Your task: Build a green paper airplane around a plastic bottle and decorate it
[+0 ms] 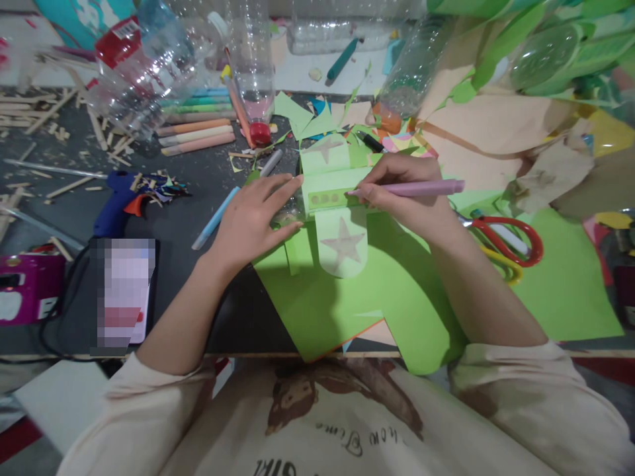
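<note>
My right hand [401,195] grips a pinkish-purple marker [426,188], its tip touching a darker green strip [327,198] that bears several drawn round spots. This strip lies across a pale green paper piece [322,180], whose rounded flaps carry drawn stars [343,241]. My left hand [260,215] rests with its fingers stretched out at the left edge of the paper piece, something clear partly hidden beneath them. Larger bright green sheets [347,304] lie underneath. A blue marker [215,218] is beside my left hand.
Red-handled scissors [533,241] lie right of my right forearm. Leftward are a blue glue gun [116,198], a phone [126,291] and a purple box [30,287]. Clear plastic bottles [248,59], several markers [198,135], paper scraps and wooden sticks [54,112] crowd the back.
</note>
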`<action>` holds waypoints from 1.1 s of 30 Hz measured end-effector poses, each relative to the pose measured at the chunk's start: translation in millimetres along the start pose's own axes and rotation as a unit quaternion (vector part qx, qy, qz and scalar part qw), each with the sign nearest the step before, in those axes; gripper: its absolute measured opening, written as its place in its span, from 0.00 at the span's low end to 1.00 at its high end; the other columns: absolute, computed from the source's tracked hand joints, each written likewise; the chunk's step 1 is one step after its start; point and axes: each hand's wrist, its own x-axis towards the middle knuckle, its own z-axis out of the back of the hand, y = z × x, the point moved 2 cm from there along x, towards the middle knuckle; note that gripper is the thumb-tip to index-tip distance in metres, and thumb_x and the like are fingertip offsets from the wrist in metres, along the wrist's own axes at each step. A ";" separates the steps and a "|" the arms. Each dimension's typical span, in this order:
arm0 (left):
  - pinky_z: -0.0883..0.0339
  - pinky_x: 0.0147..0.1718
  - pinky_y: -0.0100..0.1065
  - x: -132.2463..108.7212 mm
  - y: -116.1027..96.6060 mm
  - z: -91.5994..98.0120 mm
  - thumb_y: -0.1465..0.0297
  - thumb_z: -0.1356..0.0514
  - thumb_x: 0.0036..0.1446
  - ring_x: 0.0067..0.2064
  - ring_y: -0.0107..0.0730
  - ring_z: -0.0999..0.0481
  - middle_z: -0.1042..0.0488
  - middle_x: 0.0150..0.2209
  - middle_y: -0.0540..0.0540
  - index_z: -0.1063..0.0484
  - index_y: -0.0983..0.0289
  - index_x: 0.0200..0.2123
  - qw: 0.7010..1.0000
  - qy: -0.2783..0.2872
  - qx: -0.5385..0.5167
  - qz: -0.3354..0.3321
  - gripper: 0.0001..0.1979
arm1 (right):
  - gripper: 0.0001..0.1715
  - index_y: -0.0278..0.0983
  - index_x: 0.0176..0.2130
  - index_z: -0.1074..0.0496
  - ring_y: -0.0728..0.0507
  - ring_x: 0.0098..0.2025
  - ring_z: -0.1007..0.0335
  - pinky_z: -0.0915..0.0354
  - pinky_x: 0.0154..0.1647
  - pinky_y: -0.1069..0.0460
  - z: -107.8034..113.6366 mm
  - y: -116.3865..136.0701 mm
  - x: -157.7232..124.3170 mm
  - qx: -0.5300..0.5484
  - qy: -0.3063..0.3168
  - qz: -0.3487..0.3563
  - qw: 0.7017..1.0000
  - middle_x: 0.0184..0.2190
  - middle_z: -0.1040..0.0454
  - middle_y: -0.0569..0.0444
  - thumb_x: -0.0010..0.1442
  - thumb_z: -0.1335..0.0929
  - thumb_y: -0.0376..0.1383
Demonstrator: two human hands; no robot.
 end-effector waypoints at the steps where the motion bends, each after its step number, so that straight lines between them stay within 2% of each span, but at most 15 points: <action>1: 0.35 0.58 0.48 0.1 -0.3 0.2 0.48 0.52 0.66 0.62 0.49 0.32 0.32 0.62 0.62 0.41 0.56 0.66 1.000 -0.002 0.000 -0.002 0.31 | 0.12 0.40 0.24 0.29 0.47 0.23 0.34 0.41 0.22 0.51 -0.2 0.6 0.0 -0.004 0.002 0.000 1.000 0.21 0.27 0.57 0.56 0.28 0.40; 6: 0.35 0.58 0.49 0.7 -1.1 1.1 0.51 0.50 0.66 0.62 0.49 0.32 0.32 0.62 0.62 0.40 0.59 0.65 1.000 -0.006 -0.003 -0.009 0.30 | 0.13 0.41 0.25 0.28 0.45 0.26 0.32 0.37 0.25 0.49 -0.3 1.3 -0.5 -0.011 0.033 -0.010 0.999 0.23 0.25 0.56 0.58 0.28 0.43; 17: 0.35 0.59 0.49 0.5 1.0 -0.3 0.48 0.51 0.65 0.62 0.49 0.32 0.32 0.63 0.61 0.40 0.56 0.65 1.000 -0.004 -0.011 0.001 0.31 | 0.14 0.41 0.23 0.28 0.46 0.23 0.35 0.40 0.22 0.50 0.5 3.6 0.3 -0.010 0.061 -0.011 0.998 0.20 0.28 0.57 0.57 0.28 0.42; 21: 0.36 0.59 0.51 1.0 0.5 0.2 0.49 0.51 0.65 0.63 0.50 0.33 0.32 0.63 0.61 0.39 0.58 0.65 1.000 0.005 -0.012 0.001 0.30 | 0.14 0.41 0.22 0.30 0.46 0.22 0.36 0.40 0.23 0.49 1.0 3.7 1.1 -0.018 0.045 -0.006 0.999 0.20 0.29 0.57 0.56 0.28 0.39; 26: 0.36 0.60 0.50 1.0 0.4 0.5 0.52 0.48 0.65 0.63 0.50 0.33 0.33 0.63 0.61 0.40 0.58 0.65 1.000 0.003 -0.013 0.000 0.30 | 0.14 0.42 0.23 0.30 0.43 0.26 0.32 0.36 0.25 0.46 0.3 1.3 0.4 -0.028 0.031 -0.022 0.999 0.22 0.27 0.55 0.58 0.29 0.40; 33: 0.35 0.59 0.49 -0.3 1.8 -0.2 0.50 0.50 0.65 0.62 0.48 0.31 0.31 0.62 0.61 0.39 0.58 0.65 1.000 -0.009 -0.007 -0.006 0.30 | 0.11 0.41 0.24 0.29 0.45 0.24 0.33 0.39 0.23 0.49 -1.7 -0.7 -2.6 0.005 0.020 0.020 1.000 0.22 0.27 0.57 0.58 0.29 0.37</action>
